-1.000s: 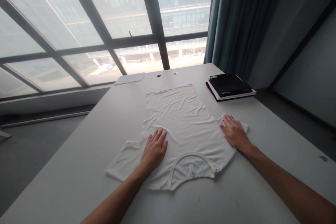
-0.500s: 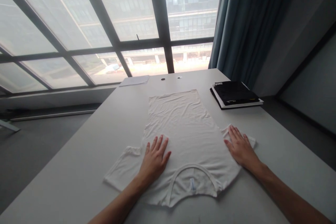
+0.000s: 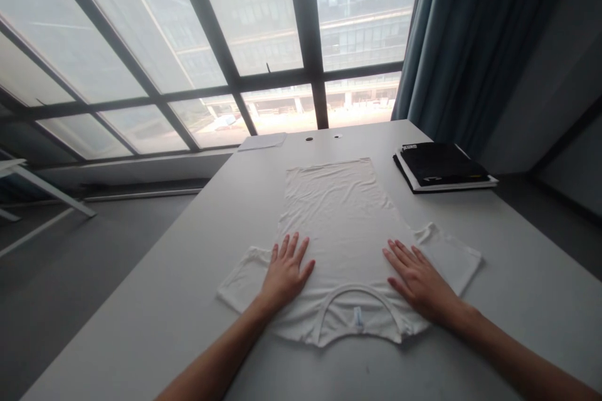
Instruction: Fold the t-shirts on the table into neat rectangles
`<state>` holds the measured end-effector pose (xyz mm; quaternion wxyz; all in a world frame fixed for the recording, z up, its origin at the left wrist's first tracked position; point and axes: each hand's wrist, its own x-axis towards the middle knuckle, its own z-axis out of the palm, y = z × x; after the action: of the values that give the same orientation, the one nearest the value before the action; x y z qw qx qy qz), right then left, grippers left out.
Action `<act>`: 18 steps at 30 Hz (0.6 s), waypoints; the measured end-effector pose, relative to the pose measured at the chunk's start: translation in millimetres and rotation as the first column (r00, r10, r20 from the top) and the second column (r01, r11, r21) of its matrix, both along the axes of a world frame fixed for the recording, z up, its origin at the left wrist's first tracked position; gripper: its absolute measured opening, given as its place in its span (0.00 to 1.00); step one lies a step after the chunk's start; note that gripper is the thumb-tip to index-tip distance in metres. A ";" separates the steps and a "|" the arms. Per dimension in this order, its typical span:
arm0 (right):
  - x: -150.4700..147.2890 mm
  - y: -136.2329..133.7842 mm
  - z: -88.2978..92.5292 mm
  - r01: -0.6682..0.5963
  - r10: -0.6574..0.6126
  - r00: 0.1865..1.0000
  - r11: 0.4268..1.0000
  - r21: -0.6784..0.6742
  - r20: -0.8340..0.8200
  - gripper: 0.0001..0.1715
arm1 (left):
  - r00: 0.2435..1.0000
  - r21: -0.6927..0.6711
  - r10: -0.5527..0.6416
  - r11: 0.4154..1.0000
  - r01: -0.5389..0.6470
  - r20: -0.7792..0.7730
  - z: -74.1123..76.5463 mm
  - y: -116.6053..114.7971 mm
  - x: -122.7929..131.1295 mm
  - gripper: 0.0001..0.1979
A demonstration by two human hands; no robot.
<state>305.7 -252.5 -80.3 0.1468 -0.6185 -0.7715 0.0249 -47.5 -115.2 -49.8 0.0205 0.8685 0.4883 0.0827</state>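
A white T-shirt [image 3: 338,232] lies spread on the white table [image 3: 197,250], its neckline towards me and its hem at the far side. Both sleeves stick out sideways, and a small label shows inside the collar. My left hand [image 3: 288,272] rests flat on the shirt near the left sleeve, fingers spread. On the other side, my right hand [image 3: 418,276] lies flat on the shirt's body beside the right sleeve, its fingers stretched out. Light wrinkles run across the fabric, mostly towards the hem.
A stack of black and white folded items [image 3: 442,166] lies at the table's right edge. Some white paper [image 3: 262,141] is at the far left corner. Beyond the table are large windows and a blue curtain [image 3: 451,44].
My right hand has moved left from the right sleeve onto the shirt's body, and that sleeve now lies spread out. My left hand stays on the shirt. The view has turned slightly left.
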 end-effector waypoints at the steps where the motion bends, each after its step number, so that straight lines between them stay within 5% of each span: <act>1: 1.0 -4.5 -0.2 0.004 -0.004 1.000 1.000 -0.005 -0.017 0.35 | 1.000 -0.014 -0.006 1.000 0.006 0.010 -0.9 -3.6 -4.7 0.31; 5: -3.3 -3.7 15.7 0.044 -0.047 0.962 0.999 -0.019 -0.268 0.34 | 0.970 -0.094 -0.019 0.995 0.043 0.244 7.3 -9.4 -9.8 0.30; 7: -17.2 18.8 32.6 0.076 -0.084 0.843 0.996 -0.037 -0.531 0.32 | 0.867 -0.162 -0.010 0.981 0.105 0.497 17.3 -3.5 7.4 0.28; 9: -40.9 56.1 49.7 0.038 -0.091 0.575 0.996 -0.085 -0.813 0.29 | 0.638 -0.260 0.055 0.937 0.233 0.768 25.7 8.4 40.4 0.24; 10: -55.0 77.7 56.5 -0.015 -0.114 0.378 0.992 -0.129 -0.919 0.27 | 0.485 -0.330 0.145 0.887 0.322 0.863 28.0 16.3 60.5 0.21; 13: -91.3 138.1 64.8 -0.145 -0.266 -0.148 0.959 -0.245 -0.953 0.24 | -0.008 -0.491 0.582 0.694 0.527 0.813 26.7 46.0 113.7 0.15; 15: -96.7 164.1 60.1 -0.156 -0.380 -0.322 0.925 -0.348 -0.867 0.25 | -0.219 -0.586 0.780 0.595 0.550 0.586 22.3 68.1 125.6 0.14; 18: -65.0 178.5 44.7 -0.154 -0.419 -0.398 0.908 -0.390 -0.816 0.29 | -0.288 -0.630 0.825 0.559 0.538 0.486 18.9 96.5 97.2 0.17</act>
<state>240.8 -74.1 -35.6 0.6100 -0.4250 -0.1975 0.6390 49.7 -18.7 -30.9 0.7543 0.1951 0.3717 0.5048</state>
